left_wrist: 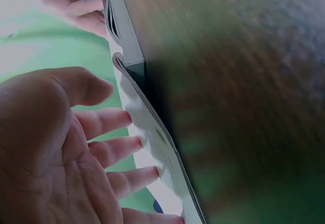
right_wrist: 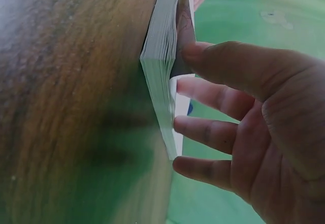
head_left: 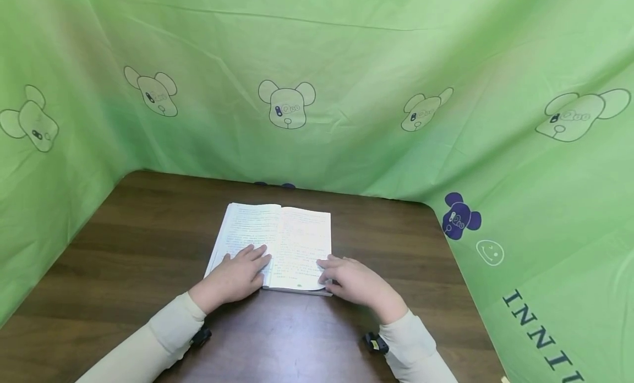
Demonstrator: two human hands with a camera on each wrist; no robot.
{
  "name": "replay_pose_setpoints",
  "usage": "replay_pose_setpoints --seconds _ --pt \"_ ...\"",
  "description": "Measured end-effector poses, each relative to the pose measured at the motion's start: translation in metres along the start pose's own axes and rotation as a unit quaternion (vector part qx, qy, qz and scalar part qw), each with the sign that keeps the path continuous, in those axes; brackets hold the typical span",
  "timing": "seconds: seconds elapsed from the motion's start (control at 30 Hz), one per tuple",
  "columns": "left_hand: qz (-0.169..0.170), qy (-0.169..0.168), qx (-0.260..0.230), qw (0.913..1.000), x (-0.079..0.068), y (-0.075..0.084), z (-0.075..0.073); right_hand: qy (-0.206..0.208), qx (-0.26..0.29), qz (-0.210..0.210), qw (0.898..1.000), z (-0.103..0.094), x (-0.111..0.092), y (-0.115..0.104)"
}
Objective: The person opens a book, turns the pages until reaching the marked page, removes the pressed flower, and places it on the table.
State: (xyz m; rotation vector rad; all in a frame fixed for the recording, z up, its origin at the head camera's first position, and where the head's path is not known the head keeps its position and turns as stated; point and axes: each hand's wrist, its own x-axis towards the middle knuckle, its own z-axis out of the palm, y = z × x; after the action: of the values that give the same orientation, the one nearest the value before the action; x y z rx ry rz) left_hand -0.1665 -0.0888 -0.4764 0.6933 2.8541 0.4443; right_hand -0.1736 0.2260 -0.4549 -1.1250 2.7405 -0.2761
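An open book [head_left: 302, 234] with printed pages lies on the brown table. My left hand [head_left: 235, 275] rests on the lower part of the left page, fingers spread and fairly straight. In the left wrist view, the fingertips [left_wrist: 155, 172] press on that page. At the lower right corner, my right hand [head_left: 354, 281] pinches the edge of a page [right_wrist: 184, 38]. The right wrist view shows the thumb against the shaded side of this raised page, with the other fingers at the book's edge. Beneath it lies the thick stack of remaining pages [right_wrist: 162, 31].
The dark wooden table [head_left: 158, 229] extends around the book. Green curtains [head_left: 346, 53] printed with bear heads hang behind the table and along both sides. Small black devices [head_left: 375, 343] are worn at both wrists, below pale sleeves.
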Motion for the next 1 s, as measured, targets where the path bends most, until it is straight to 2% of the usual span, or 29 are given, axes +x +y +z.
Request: replay_pose_setpoints --seconds 0.17,0.27,0.4,0.57,0.77,0.87,1.0 --pt "-0.013 0.018 0.018 0.9996 0.004 0.006 0.002 0.012 0.005 -0.01 1.0 0.002 -0.001 0.002" --pt "-0.007 0.034 0.036 0.9987 0.007 0.009 0.001 0.026 0.009 -0.024 0.999 0.003 -0.001 0.003" --pt "0.022 0.053 0.047 0.9973 0.008 0.012 0.0 0.051 0.015 -0.046 0.998 0.004 0.001 0.005" --pt "0.053 0.058 0.057 0.9953 0.007 0.013 0.001 0.085 0.013 -0.039 0.995 0.005 0.002 0.005" --pt "0.025 0.037 0.037 0.9983 0.005 0.016 0.004 0.123 -0.013 -0.011 0.992 0.003 0.004 0.002" --pt "0.006 0.028 0.006 0.9996 0.005 0.018 0.005 0.149 -0.032 -0.011 0.988 0.001 0.005 0.002" --pt "-0.005 0.036 -0.02 0.9992 0.006 0.022 0.006 0.189 -0.061 -0.019 0.98 -0.003 0.006 0.001"
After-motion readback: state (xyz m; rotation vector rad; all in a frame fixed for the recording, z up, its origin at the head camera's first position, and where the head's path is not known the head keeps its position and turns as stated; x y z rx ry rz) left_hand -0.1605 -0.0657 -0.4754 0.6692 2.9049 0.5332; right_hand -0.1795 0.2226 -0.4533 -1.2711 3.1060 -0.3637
